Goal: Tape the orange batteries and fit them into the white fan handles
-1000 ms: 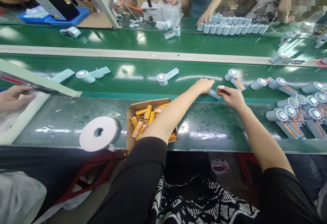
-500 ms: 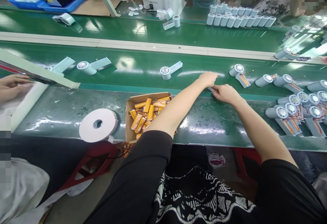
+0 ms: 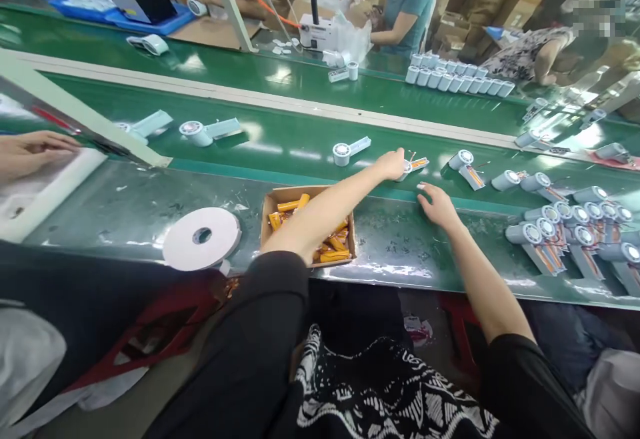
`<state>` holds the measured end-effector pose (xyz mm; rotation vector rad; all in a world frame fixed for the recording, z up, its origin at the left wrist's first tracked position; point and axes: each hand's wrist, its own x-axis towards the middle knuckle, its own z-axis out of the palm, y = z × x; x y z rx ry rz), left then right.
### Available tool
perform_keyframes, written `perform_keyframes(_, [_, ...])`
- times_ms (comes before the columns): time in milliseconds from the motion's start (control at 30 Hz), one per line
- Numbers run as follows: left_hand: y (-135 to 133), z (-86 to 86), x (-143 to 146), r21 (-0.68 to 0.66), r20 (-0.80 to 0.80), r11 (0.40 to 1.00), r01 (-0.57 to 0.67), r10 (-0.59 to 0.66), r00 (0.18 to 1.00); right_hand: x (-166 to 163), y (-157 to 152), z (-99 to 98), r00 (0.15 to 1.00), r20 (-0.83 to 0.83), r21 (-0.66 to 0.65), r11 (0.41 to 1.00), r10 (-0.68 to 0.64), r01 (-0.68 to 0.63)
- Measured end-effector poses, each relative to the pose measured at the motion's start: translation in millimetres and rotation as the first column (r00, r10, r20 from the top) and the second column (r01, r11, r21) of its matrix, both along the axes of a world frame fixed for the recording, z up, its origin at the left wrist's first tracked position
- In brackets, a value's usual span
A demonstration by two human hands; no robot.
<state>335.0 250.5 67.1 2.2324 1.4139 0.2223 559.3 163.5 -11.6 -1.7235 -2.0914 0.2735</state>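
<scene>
Pale blue plastic lies within reach of your left hand (image 3: 393, 164), whose fingers curl down on the near end of a handheld fan (image 3: 406, 169). The fan is on the green conveyor belt (image 3: 280, 119), just right of centre. Whether that is a full grip or only a steadying touch, you can't tell from this view. An orange battery pack (image 3: 419, 164) sits along the fan's pale blue handle, and thin wires (image 3: 412, 156) stand up from it just beside your fingertips (image 3: 399, 156). Keep your pressure light and even so the fan can't skid on the glossy belt, and keep those wires clear of your fingers while the pack beds flat.

Your right hand (image 3: 439, 205) is open and empty, its fingers loosely spread over the green bench mat (image 3: 395, 252) just below the belt. Half a second ago it was up against your left hand at the handle, with the pack hidden. Now it has drawn back toward you and the pack shows.

Farther out, the cardboard box (image 3: 310, 189) of orange cells (image 3: 287, 206) sits under your left forearm, a roll of white foam tape (image 3: 200, 239) lies to its left, and assembled fans (image 3: 520, 233) cluster at the right.
</scene>
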Motion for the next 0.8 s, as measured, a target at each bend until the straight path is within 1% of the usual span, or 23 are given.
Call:
perform_keyframes(33, [-11.0, 1.4, -25.6, 0.043, 0.033, 0.999, 0.032, -0.033, 0.999, -8.4, -12.1, -4.4, 0.999, -0.031, 0.005, 0.999, 0.035, -0.035])
perform_keyframes(67, [-24.7, 1.6, -59.0, 0.109, 0.068, 0.992, 0.056, -0.063, 0.996, -15.4, -26.8, -8.9, 0.995, -0.076, 0.014, 0.998, 0.065, -0.064])
perform_keyframes(100, [-41.4, 0.6, -99.9, 0.188, 0.099, 0.980, 0.067, -0.086, 0.991, -20.3, -43.5, -13.2, 0.987, -0.132, 0.027, 0.996, 0.089, -0.086])
perform_keyframes(133, [-61.4, -1.4, -146.9, 0.268, 0.122, 0.962, 0.055, -0.091, 0.988, -23.0, -61.3, -17.2, 0.975, -0.196, 0.041, 0.994, 0.108, -0.102])
perform_keyframes(167, [-84.8, -4.5, -197.6, 0.323, 0.129, 0.946, 0.001, -0.045, 0.991, -23.9, -79.0, -20.5, 0.961, -0.255, 0.046, 0.994, 0.110, -0.101])
perform_keyframes(200, [-111.0, -8.7, -249.2, 0.337, 0.123, 0.939, -0.068, 0.028, 0.992, -23.9, -95.3, -22.9, 0.948, -0.300, 0.046, 0.995, 0.103, -0.093])
perform_keyframes(267, [-166.5, -21.4, -343.5, 0.312, 0.077, 0.927, -0.208, 0.194, 0.978, -26.2, -120.8, -22.9, 0.929, -0.363, 0.022, 0.998, 0.069, -0.066])
perform_keyframes(300, [-192.5, -30.3, -381.7, 0.307, 0.029, 0.914, -0.266, 0.270, 0.962, -30.9, -129.0, -19.7, 0.921, -0.386, 0.015, 0.998, 0.055, -0.053])
perform_keyframes(333, [-215.6, -40.5, -412.0, 0.270, -0.039, 0.914, -0.303, 0.325, 0.945, -38.7, -134.0, -14.0, 0.913, -0.406, 0.015, 0.999, 0.047, -0.044])
perform_keyframes(367, [-235.0, -51.3, -434.1, 0.225, -0.098, 0.913, -0.339, 0.368, 0.925, -49.9, -135.9, -6.1, 0.905, -0.423, 0.025, 0.999, 0.048, -0.042])
perform_keyframes(400, [-250.6, -61.8, -448.5, 0.187, -0.145, 0.914, -0.361, 0.389, 0.910, -64.0, -135.3, 3.4, 0.897, -0.437, 0.043, 0.998, 0.062, -0.048])
perform_keyframes(433, [-262.7, -70.7, -455.9, 0.156, -0.177, 0.916, -0.370, 0.395, 0.902, -80.4, -132.7, 14.0, 0.891, -0.446, 0.060, 0.996, 0.084, -0.064])
perform_keyframes(500, [-279.7, -80.3, -455.3, 0.151, -0.198, 0.922, -0.357, 0.382, 0.903, -117.2, -125.6, 35.2, 0.878, -0.456, 0.073, 0.989, 0.146, -0.127])
perform_keyframes(567, [-292.3, -76.9, -442.1, 0.234, -0.189, 0.905, -0.356, 0.401, 0.896, -155.7, -122.4, 53.0, 0.840, -0.499, 0.026, 0.973, 0.212, -0.230])
perform_keyframes(600, [-298.7, -71.1, -432.9, 0.306, -0.168, 0.879, -0.365, 0.428, 0.888, -175.0, -123.9, 59.7, 0.802, -0.546, -0.027, 0.952, 0.242, -0.305])
perform_keyframes(633, [-305.6, -63.3, -422.5, 0.391, -0.134, 0.840, -0.376, 0.456, 0.880, -194.2, -127.8, 64.6, 0.751, -0.605, -0.095, 0.913, 0.264, -0.397])
perform_keyframes(667, [-313.0, -54.5, -411.4, 0.480, -0.089, 0.791, -0.379, 0.474, 0.876, -213.4, -133.9, 67.5, 0.692, -0.667, -0.164, 0.852, 0.276, -0.497])
perform_keyframes(700, [-320.6, -45.6, -400.0, 0.559, -0.045, 0.741, -0.372, 0.475, 0.879, -232.4, -141.8, 68.4, 0.631, -0.726, -0.225, 0.773, 0.274, -0.594])
perform_keyframes(733, [-328.0, -37.1, -388.8, 0.617, -0.012, 0.703, -0.355, 0.458, 0.889, -251.1, -151.1, 67.0, 0.575, -0.774, -0.269, 0.685, 0.265, -0.677])
perform_keyframes(767, [-334.8, -29.7, -378.3, 0.652, 0.008, 0.681, -0.334, 0.434, 0.901, -269.1, -161.3, 63.5, 0.526, -0.812, -0.298, 0.596, 0.254, -0.746])
perform_keyframes(800, [-340.5, -23.8, -369.3, 0.667, 0.019, 0.673, -0.318, 0.411, 0.911, -285.9, -171.9, 58.0, 0.487, -0.840, -0.315, 0.515, 0.240, -0.797])
